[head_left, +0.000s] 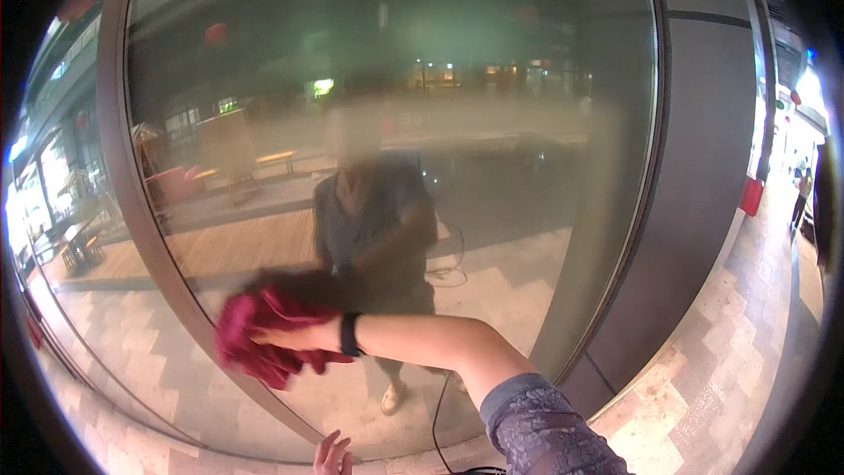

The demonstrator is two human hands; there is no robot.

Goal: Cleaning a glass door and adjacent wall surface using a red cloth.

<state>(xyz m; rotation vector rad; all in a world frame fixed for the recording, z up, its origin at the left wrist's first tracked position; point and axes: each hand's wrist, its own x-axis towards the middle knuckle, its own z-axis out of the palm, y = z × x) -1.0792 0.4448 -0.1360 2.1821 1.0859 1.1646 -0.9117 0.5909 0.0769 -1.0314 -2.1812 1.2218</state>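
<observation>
A large glass pane (501, 185) stands upright before me and mirrors my dark figure. Across it reaches my right arm, with a black band (350, 334) at the wrist. In my right hand (300, 336) is a bunched crimson cloth (254, 336), blurred, against the lower left of the pane by its frame. Much of that hand is hidden in the cloth. My left hand (333, 454) shows only at the bottom edge, its fingers loosely apart with nothing seen in them, low in front of the glass.
A metal frame (142, 211) edges the pane on the left, and a grey wall panel (702, 145) adjoins on the right. A black cable (436, 419) hangs at the bottom. Patterned paving (666, 402) runs along the wall toward a distant person (802, 194).
</observation>
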